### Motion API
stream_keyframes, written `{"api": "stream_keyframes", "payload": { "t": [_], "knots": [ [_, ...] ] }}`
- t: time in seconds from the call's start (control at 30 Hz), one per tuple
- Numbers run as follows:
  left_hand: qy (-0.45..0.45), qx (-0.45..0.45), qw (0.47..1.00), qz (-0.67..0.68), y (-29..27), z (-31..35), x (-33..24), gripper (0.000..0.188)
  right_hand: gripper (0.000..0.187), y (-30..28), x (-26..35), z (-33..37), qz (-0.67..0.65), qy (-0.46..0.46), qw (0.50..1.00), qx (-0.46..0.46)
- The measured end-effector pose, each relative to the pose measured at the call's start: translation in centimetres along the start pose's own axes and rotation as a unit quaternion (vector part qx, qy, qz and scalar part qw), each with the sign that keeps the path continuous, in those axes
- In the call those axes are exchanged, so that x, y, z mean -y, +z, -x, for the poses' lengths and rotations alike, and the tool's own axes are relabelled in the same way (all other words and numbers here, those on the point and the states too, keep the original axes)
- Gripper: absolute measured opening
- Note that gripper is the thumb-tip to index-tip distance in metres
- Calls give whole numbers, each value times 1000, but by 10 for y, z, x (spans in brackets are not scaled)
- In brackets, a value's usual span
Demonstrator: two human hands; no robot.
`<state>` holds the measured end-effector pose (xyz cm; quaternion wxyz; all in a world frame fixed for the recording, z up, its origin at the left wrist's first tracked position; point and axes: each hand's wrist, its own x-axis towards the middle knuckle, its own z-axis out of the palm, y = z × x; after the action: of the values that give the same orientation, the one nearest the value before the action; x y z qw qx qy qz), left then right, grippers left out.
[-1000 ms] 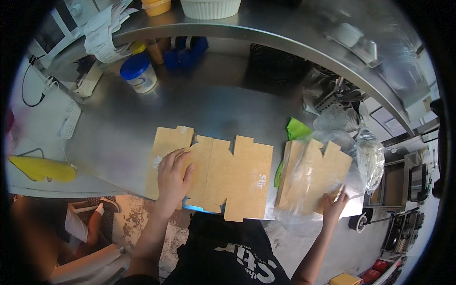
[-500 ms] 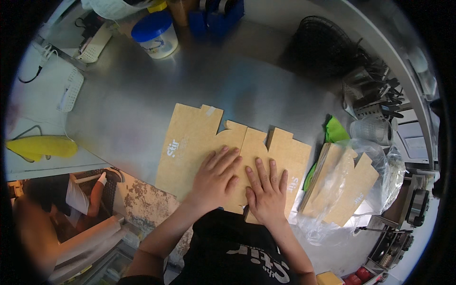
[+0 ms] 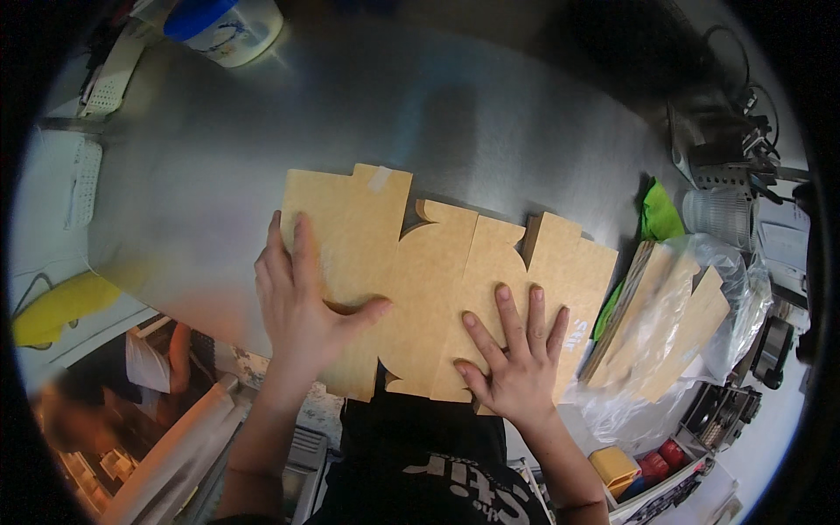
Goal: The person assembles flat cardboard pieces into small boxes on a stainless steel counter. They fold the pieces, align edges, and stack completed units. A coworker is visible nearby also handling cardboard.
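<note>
A flat, die-cut brown cardboard box blank (image 3: 435,262) lies in front of me on the steel table, with notches, curved cut-outs and fold lines; its edges look thick, as if several are stacked. My left hand (image 3: 302,302) rests on the left panel near its outer edge, thumb spread toward the middle. My right hand (image 3: 518,359) lies on the right panel with its fingers fanned out. Neither hand grips anything. A strip of clear tape (image 3: 379,179) sticks to the upper left flap.
More folded cardboard blanks (image 3: 643,306) in a clear plastic bag (image 3: 744,262) sit to the right, beside a green cloth (image 3: 660,213). A ribbed clear container (image 3: 719,215) stands behind them. A blue-lidded tub (image 3: 236,39) is at the far left. Another person (image 3: 149,367) is below left.
My left hand has moved left from the middle of the blank to its left panel, thumb spreading out. My right hand stays on the right panel. The whole view has shifted.
</note>
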<state>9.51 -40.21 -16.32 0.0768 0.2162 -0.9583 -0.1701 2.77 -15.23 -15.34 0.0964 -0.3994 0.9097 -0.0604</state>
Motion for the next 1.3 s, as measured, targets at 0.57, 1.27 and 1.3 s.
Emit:
{"api": "stream_keyframes", "payload": {
  "t": [0.57, 1.27, 1.3],
  "knots": [
    [212, 157, 964, -37, 6, 2, -45, 64, 51, 0, 5, -3, -48, 34, 998, -35],
    [274, 126, 951, 67, 11, 9, -44, 31, 29, 4, 5, -4, -97, 17, 990, -99],
    [275, 131, 951, 60, 10, 9, -44, 35, 30, 4, 5, -4, -99, 19, 990, -95]
  ]
}}
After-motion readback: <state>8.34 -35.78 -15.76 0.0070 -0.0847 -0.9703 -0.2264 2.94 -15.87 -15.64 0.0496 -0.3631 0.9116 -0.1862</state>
